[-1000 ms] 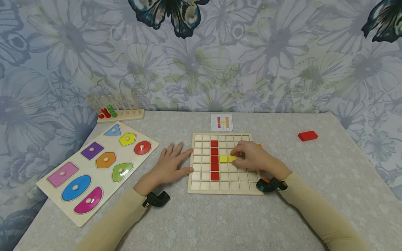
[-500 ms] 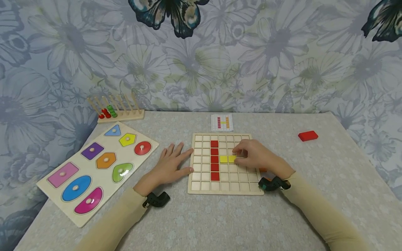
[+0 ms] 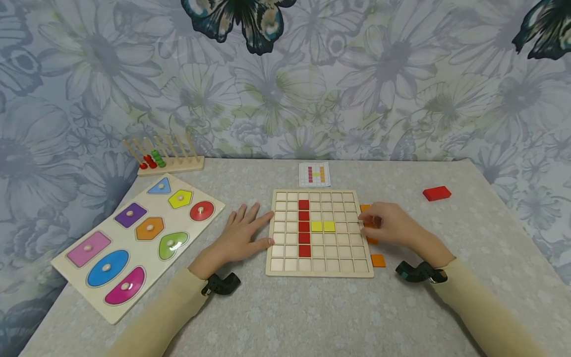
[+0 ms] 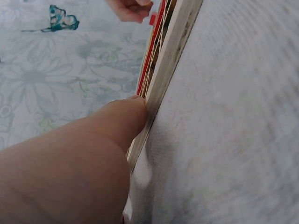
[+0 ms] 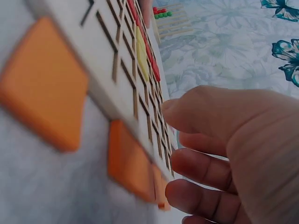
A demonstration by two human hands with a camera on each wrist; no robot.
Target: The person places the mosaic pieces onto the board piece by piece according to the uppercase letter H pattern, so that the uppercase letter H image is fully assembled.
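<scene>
A wooden grid board (image 3: 285,265) lies in the middle of the table. Several red tiles (image 3: 304,226) form a column in it, and two yellow tiles (image 3: 323,226) sit side by side to their right. My left hand (image 3: 243,232) rests with fingers spread, thumb and index fingertip against the board's left edge. At the right edge, my right hand (image 3: 397,225) hovers with loosely bent fingers over several orange tiles (image 3: 378,261), partly hiding them. In the right wrist view, its thumb and fingers are apart with nothing between them, and an orange tile (image 5: 44,88) lies beside the board.
Behind the board lies a small pattern card (image 3: 314,174). A red block (image 3: 437,193) is at the back right. To the left lies a shape puzzle board (image 3: 157,207) with knobbed pieces, and a peg stand (image 3: 187,162) with red and green beads stands behind it.
My right hand has left the second yellow tile and moved right to the board's right edge, exposing more orange tiles. My left hand has stayed at the left edge.
</scene>
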